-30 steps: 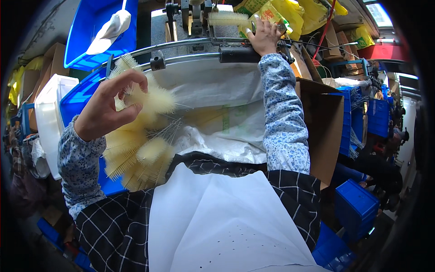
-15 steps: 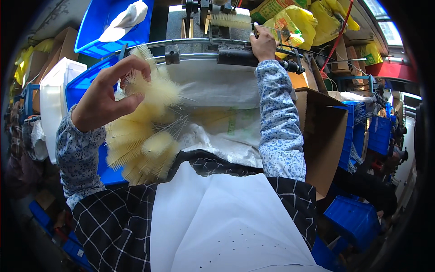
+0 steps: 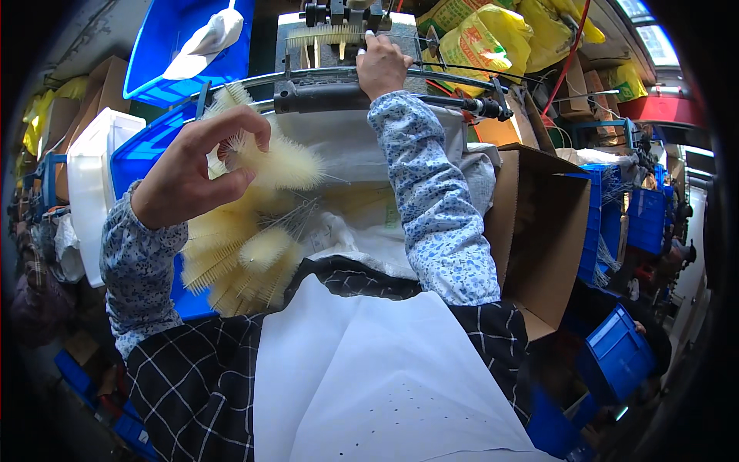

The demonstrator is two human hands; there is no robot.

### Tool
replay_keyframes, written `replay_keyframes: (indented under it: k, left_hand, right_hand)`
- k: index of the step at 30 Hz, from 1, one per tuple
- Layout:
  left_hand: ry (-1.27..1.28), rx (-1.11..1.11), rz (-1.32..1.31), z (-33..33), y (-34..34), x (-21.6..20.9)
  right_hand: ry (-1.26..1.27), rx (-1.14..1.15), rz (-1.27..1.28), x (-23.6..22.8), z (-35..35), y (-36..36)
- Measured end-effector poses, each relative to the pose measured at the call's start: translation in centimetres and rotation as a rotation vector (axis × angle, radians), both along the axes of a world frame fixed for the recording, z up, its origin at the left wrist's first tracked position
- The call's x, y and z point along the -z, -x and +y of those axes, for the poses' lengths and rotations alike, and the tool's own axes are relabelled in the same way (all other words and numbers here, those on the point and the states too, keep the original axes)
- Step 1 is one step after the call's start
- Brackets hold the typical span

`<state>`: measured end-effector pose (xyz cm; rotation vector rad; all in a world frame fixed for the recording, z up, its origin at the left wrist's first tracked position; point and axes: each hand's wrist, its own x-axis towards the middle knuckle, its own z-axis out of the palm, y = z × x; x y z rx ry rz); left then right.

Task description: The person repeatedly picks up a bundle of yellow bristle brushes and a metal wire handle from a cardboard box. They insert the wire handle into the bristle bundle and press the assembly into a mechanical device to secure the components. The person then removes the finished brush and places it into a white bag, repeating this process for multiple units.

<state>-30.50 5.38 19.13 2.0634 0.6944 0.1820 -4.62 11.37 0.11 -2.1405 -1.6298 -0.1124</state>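
My left hand [image 3: 196, 165] curls its thumb and fingers round a cream bristle brush [image 3: 285, 160], partly hidden by the fingers. Below it lies a pile of similar brushes [image 3: 231, 262] with twisted wire stems pointing right. My right hand [image 3: 382, 68] reaches over the rails of a machine [image 3: 392, 50], its fingers closed at the right end of another narrow brush [image 3: 323, 35] that lies level across the machine. What exactly those fingertips pinch is partly hidden. Just under that hand, a black cylinder [image 3: 322, 97] sits on the metal rails.
A blue bin [image 3: 154, 88] with a white cap [image 3: 208, 45] stands at the far left, near a white container [image 3: 100, 177]. Yellow bags [image 3: 493, 42] lie behind the machine at right. An open cardboard box [image 3: 539, 223] stands right of my forearm. White sheeting [image 3: 339, 142] hangs below the rails.
My right hand has moved left along the machine, and the narrow brush and the black cylinder have shifted left too. My left hand has moved slightly right and down, still round its brush.
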Motion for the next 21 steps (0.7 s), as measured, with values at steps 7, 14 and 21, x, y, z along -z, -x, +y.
replay_keyframes:
  k: [7,14,21]
  left_hand:
    - [-0.021,-0.087,-0.100,0.0,1.4,0.3]
    - [0.007,-0.170,-0.254,0.9,2.6,1.8]
    - [0.075,-0.026,-0.277,1.8,-0.3,2.2]
  right_hand:
    - [-0.074,-0.028,-0.007,1.2,-1.3,-6.5]
    - [0.006,-0.075,0.068,0.8,-2.6,-15.8]
    - [0.028,-0.002,-0.405,0.1,-1.6,-18.1]
